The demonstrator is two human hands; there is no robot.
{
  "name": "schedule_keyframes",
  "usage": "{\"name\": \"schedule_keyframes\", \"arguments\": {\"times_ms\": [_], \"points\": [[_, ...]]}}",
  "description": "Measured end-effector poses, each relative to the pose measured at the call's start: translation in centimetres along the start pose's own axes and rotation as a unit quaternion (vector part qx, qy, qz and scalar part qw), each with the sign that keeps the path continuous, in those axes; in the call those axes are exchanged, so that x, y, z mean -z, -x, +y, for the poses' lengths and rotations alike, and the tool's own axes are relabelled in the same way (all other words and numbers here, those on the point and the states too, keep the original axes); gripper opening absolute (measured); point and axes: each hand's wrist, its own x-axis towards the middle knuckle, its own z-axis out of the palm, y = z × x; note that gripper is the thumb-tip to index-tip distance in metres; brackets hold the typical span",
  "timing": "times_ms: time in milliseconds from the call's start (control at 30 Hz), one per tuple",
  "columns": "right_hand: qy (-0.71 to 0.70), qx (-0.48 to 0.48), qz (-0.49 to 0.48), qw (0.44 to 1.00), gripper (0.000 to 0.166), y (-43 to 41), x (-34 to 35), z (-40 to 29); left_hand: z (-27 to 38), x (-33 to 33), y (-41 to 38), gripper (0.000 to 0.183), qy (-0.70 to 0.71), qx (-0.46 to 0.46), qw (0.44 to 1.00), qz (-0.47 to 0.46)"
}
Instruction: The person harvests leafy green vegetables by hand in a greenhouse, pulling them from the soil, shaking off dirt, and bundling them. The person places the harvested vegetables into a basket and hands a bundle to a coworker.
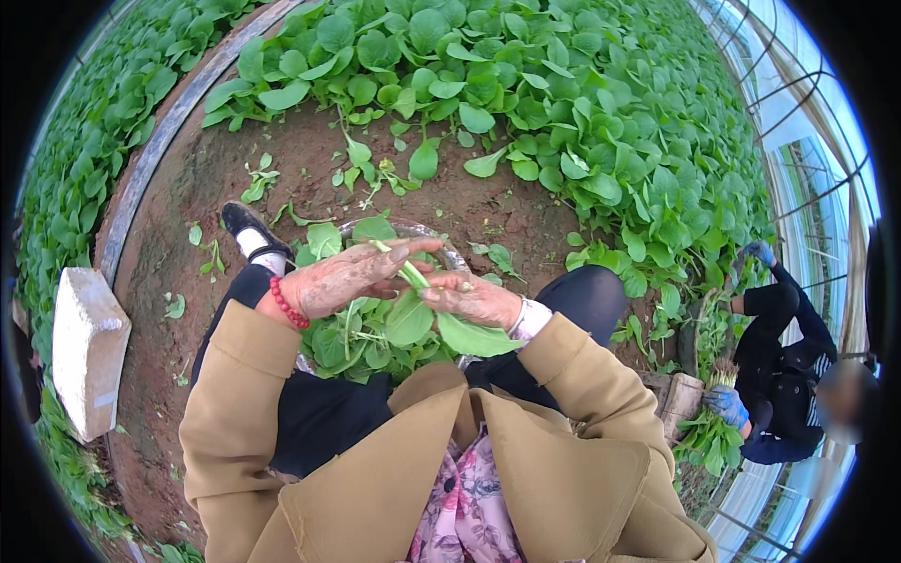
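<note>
Both my hands are on one leafy green plant (410, 318) above a round basin (456, 259). My left hand (345, 278), soil-stained and wearing a red bead bracelet, has the pale stem end between its thumb and its stretched fingers. Lower on the same plant, around the stem near the leaves, are the fingers of my right hand (480, 299). Two broad leaves hang down below the right fingers. More loose greens (352, 345) lie in the basin between my legs; my hands cover part of them.
Dense leafy greens (436, 49) grow ahead and to the right. Plucked leaves are scattered over bare soil (281, 169). A white foam box (88, 352) stands left, by a long edging strip (162, 134). On the right, a gloved co-worker (781, 366) holds bunched greens (714, 436).
</note>
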Motion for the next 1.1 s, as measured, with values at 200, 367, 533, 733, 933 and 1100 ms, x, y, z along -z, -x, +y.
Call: {"name": "schedule_keyframes", "arguments": {"times_ms": [200, 367, 533, 733, 933, 1100], "points": [[0.314, 0.124, -0.165, 0.927, 0.045, -3.8, 9.2, 2.4, 2.7, 0.5, -0.5, 0.046, -0.044, -0.161, 0.969, 0.181], [0.76, -0.308, -0.026, 0.572, 0.034, -1.9, 22.3, 0.6, 3.5, 1.7, 0.2, 0.027, -0.101, -0.111, 0.96, 0.238], [0.827, -0.331, 0.128, 0.435, 0.036, -1.9, 32.8, 4.6, 3.5, 0.7, -1.8, 0.03, -0.036, 0.074, 0.957, 0.277], [0.879, -0.4, 0.136, 0.22, 0.042, -0.5, 43.7, 7.6, 2.5, 1.8, -4.9, 0.031, -0.12, 0.171, 0.931, 0.301], [0.881, -0.429, 0.103, 0.172, 0.038, -1.4, 41.7, 3.8, 2.6, 2.3, -6.0, 0.027, -0.152, 0.182, 0.923, 0.301], [0.869, -0.446, 0.113, 0.181, 0.037, -1.5, 42.2, 3.9, 2.2, 2.1, -6.0, 0.025, -0.18, 0.179, 0.919, 0.302]]}}
